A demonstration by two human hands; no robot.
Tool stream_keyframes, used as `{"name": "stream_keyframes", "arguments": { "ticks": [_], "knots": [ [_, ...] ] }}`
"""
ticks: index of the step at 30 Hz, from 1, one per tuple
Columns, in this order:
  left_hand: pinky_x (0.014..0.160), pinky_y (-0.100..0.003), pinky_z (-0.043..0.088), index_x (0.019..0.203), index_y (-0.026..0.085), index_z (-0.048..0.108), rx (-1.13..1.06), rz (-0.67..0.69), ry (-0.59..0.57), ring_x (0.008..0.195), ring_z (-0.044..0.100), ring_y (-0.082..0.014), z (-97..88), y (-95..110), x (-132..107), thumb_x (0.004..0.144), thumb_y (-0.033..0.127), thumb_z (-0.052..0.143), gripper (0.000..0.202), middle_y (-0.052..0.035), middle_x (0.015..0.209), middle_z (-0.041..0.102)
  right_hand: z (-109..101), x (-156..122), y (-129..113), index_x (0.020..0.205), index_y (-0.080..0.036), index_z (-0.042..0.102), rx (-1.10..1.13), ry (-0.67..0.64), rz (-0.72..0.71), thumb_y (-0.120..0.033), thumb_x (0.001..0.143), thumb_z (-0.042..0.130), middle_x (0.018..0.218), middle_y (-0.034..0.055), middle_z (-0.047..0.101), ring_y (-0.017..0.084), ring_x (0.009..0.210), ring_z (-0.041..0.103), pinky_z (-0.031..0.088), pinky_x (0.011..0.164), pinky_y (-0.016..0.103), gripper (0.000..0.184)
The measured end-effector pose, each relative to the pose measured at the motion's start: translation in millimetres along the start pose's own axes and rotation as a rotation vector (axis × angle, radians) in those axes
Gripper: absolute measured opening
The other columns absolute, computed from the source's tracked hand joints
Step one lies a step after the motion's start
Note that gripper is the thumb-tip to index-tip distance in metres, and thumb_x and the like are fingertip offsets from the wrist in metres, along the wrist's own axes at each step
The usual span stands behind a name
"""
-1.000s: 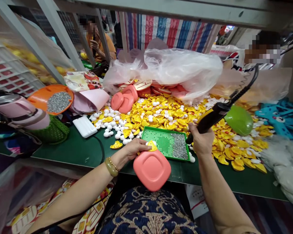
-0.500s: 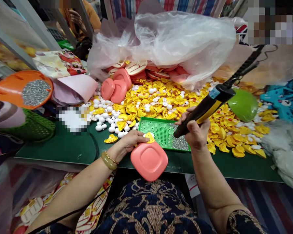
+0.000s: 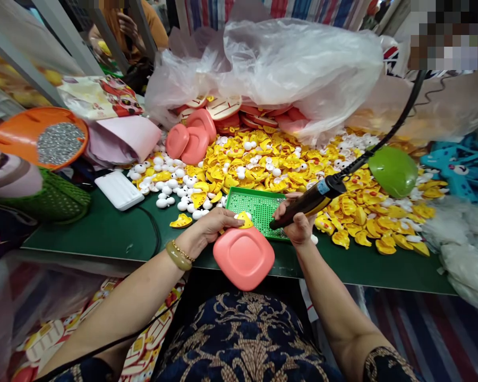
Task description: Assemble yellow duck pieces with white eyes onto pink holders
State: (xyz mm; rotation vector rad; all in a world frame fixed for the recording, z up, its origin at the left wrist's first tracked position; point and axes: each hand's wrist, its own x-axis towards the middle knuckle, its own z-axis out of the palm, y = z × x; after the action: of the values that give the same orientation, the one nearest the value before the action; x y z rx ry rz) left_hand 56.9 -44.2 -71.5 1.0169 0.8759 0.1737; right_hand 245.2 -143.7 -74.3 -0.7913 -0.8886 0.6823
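My left hand [image 3: 211, 228] is closed on a pink square plastic piece [image 3: 244, 257] at the near table edge, with a small yellow piece [image 3: 245, 220] pressed on its top under my fingers. My right hand [image 3: 297, 223] grips a black and yellow corded power screwdriver [image 3: 313, 200], its tip pointing down-left toward the yellow piece. Behind both hands lies a green perforated tray [image 3: 258, 207] holding small silver screws.
A heap of yellow and white plastic parts [image 3: 287, 170] covers the green table [image 3: 103, 228], with pink pieces [image 3: 191, 140] and a clear plastic bag [image 3: 298, 69] behind. An orange bowl of screws [image 3: 43, 138], a white box [image 3: 119, 190] and a green dome [image 3: 394, 171] stand nearby. Other people sit across.
My right hand has swung the screwdriver down and left, from raised over the tray to its tip close by the yellow piece. My left hand keeps the pink piece in place.
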Motion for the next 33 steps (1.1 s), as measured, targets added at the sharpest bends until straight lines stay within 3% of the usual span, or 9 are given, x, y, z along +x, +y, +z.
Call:
{"name": "stream_keyframes", "arguments": {
  "ticks": [8,13,23,28,33],
  "knots": [
    [0.044,-0.021,0.030,0.064,0.010,0.064,-0.013,0.012,-0.033,0.044,0.046,-0.0077,-1.2,-2.6,0.8,0.055,0.024,0.081,0.024,0.0002,0.054,0.057,-3.8,-2.2,6.0,0.098,-0.022,0.055,0.008,-0.003,0.004,-0.057,0.065,0.067,0.059,-0.0042,0.055,0.013,0.047,0.053,0.045,0.048,0.029,0.049],
    [0.042,-0.020,0.025,0.057,0.012,0.058,-0.026,0.031,-0.057,0.040,0.042,-0.0058,-2.5,-4.8,2.8,0.056,0.024,0.081,0.026,0.0030,0.049,0.052,-2.6,-1.9,6.1,0.096,-0.022,0.055,-0.037,0.011,0.021,-0.061,0.064,0.066,0.058,-0.0045,0.054,0.013,0.046,0.052,0.045,0.048,0.029,0.052],
    [0.045,-0.021,0.032,0.059,0.010,0.060,-0.029,-0.031,-0.033,0.045,0.048,-0.0087,6.7,8.1,-7.0,0.052,0.025,0.080,0.025,-0.0014,0.054,0.058,0.5,-5.1,7.4,0.095,-0.021,0.056,-0.052,-0.032,0.011,-0.053,0.065,0.071,0.061,-0.0036,0.057,0.013,0.049,0.053,0.044,0.049,0.028,0.047],
    [0.044,-0.021,0.027,0.054,0.012,0.057,-0.011,-0.016,-0.035,0.042,0.041,-0.0073,5.6,6.8,-7.8,0.054,0.027,0.078,0.026,0.0014,0.049,0.052,8.7,5.6,-14.4,0.096,-0.022,0.058,0.027,-0.005,-0.032,-0.055,0.067,0.068,0.061,-0.0037,0.055,0.012,0.049,0.052,0.044,0.050,0.028,0.045],
    [0.042,-0.021,0.020,0.053,0.014,0.052,0.003,-0.003,-0.033,0.040,0.036,-0.0058,3.9,4.5,-7.5,0.056,0.025,0.077,0.027,0.0038,0.048,0.046,38.2,12.8,-44.0,0.095,-0.026,0.058,0.113,-0.056,-0.119,-0.064,0.066,0.063,0.062,-0.0040,0.050,0.012,0.049,0.049,0.044,0.050,0.029,0.048]
  ]
}}
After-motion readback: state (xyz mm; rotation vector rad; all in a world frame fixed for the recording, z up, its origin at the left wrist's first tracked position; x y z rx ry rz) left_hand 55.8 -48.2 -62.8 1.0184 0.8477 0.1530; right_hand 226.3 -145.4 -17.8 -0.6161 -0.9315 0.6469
